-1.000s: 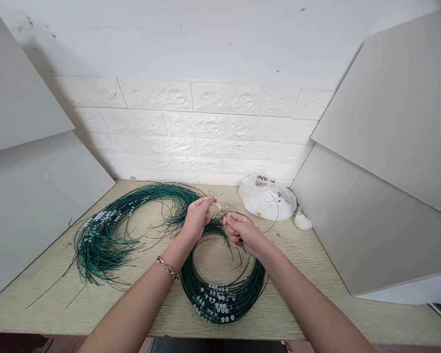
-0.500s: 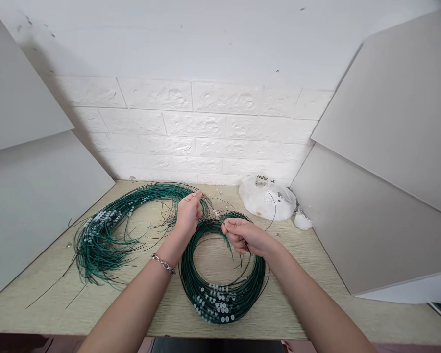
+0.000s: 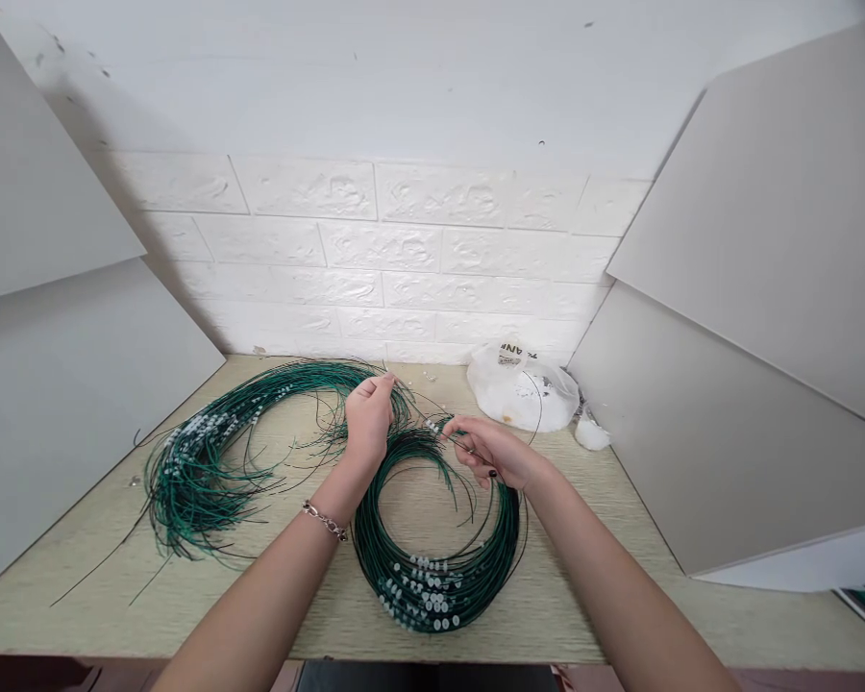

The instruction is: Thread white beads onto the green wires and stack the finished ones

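Note:
My left hand [image 3: 369,415] is closed in a pinch on the end of a thin dark cord. Small white beads [image 3: 431,426] sit on this cord between my hands. My right hand [image 3: 486,450] has its fingers loosely curled around the cord just right of the beads; a small black item shows by its lower fingers. Below both hands lies a round coil of green cords [image 3: 436,601] with many white beads along its near side. To the left, a looser curved bundle of green cords [image 3: 202,481] with white beads and frayed ends rests on the table.
A clear plastic bag [image 3: 523,389] of white material stands at the back right, with a smaller white bundle [image 3: 591,429] beside it. Grey panels [image 3: 64,413] flank the table [image 3: 317,615] on both sides; a white brick-patterned wall is behind.
My right hand has loosened, its fingers lifting and opening somewhat. The beads on the cord sit slightly further right and lower. My left hand has hardly moved.

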`<control>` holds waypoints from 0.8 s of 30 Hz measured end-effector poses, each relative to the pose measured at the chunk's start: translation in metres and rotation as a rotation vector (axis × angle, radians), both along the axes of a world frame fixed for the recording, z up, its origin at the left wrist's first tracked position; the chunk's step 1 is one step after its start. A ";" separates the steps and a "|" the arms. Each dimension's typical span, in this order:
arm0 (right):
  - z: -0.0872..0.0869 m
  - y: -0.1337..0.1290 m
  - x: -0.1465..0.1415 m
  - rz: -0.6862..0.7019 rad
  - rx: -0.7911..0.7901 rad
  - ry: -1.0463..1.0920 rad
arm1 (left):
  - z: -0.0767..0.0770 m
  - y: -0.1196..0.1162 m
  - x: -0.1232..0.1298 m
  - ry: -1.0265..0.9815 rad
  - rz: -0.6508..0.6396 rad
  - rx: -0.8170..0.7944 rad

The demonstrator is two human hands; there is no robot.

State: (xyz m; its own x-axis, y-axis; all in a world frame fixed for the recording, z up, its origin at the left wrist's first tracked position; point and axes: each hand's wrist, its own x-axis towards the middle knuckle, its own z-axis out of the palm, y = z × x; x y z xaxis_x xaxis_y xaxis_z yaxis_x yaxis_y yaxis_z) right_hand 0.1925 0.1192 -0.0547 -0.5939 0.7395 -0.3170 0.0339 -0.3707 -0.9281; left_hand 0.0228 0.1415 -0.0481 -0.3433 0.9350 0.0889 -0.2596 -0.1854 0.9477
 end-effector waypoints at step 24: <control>0.005 -0.006 -0.021 -0.338 0.296 -0.195 | -0.006 -0.014 0.015 0.205 -0.025 0.020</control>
